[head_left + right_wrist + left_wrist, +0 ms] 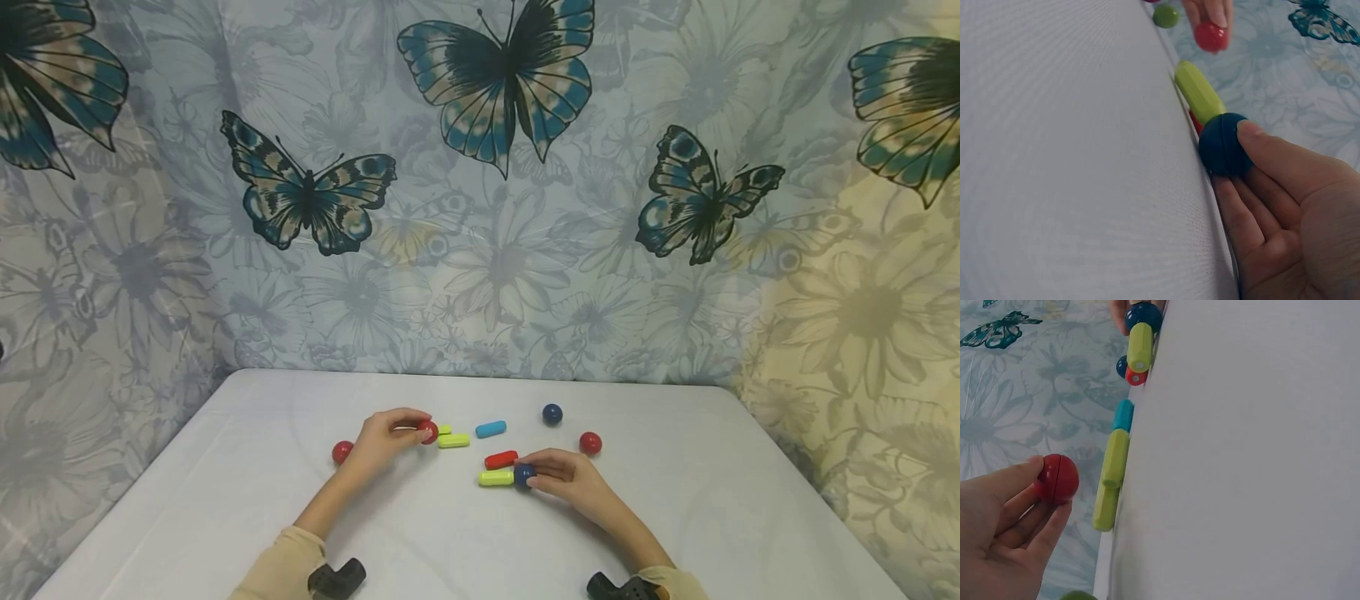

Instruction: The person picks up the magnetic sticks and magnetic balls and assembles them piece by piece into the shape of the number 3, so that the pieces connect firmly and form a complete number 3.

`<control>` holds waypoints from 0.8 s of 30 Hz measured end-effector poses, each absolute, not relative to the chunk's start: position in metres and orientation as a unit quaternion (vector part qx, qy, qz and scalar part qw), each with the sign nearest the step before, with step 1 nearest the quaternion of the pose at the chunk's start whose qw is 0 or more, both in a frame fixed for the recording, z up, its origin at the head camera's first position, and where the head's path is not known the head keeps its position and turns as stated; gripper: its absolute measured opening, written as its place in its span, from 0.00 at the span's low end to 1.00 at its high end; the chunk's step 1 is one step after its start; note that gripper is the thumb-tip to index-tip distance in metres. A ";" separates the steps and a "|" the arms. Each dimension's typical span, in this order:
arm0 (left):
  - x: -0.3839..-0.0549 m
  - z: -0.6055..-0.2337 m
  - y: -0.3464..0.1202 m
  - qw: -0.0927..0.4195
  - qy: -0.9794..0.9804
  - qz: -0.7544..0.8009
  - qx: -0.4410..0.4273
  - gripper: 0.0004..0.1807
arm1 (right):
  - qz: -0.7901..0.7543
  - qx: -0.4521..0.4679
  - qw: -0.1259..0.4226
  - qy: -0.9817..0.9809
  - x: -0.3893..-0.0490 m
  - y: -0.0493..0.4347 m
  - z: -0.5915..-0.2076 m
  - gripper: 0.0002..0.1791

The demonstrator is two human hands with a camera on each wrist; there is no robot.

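Observation:
My left hand [381, 437] pinches a glossy red ball [428, 432] between thumb and fingers; a seam runs round it in the left wrist view. Two yellow-green sticks [454, 441] lie side by side just right of that ball. With thumb and fingertips, my right hand [568, 478] grips a dark blue ball [1224, 144]. One end of another yellow-green stick [495, 478] meets this blue ball, and the stick points left from it. Close behind that stick lies a red stick [501, 460], near my right fingertips.
A light blue stick [491, 429] lies farther back. Another blue ball [552, 414] and a red ball [590, 442] sit at the right. Beside my left wrist is one more red ball [342, 452]; a green ball [1165, 16] shows in the right wrist view. Butterfly-print cloth surrounds the white table [187, 500].

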State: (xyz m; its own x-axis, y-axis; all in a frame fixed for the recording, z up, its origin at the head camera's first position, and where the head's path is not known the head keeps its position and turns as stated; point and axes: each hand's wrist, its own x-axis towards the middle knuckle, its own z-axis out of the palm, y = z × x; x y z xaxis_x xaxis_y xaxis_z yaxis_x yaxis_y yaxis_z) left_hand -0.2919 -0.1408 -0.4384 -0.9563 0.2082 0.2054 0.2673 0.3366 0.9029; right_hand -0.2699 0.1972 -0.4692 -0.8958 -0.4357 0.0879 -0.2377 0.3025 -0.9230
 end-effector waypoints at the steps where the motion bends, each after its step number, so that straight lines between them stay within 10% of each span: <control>1: -0.292 -0.440 -0.139 0.024 -0.820 -0.552 -0.147 0.18 | -0.553 -0.206 0.092 0.802 -0.270 0.197 -0.469 0.21; 24: -0.285 -0.463 -0.114 -0.022 -0.815 -0.544 -0.198 0.16 | -0.549 -0.203 0.091 0.806 -0.269 0.197 -0.468 0.21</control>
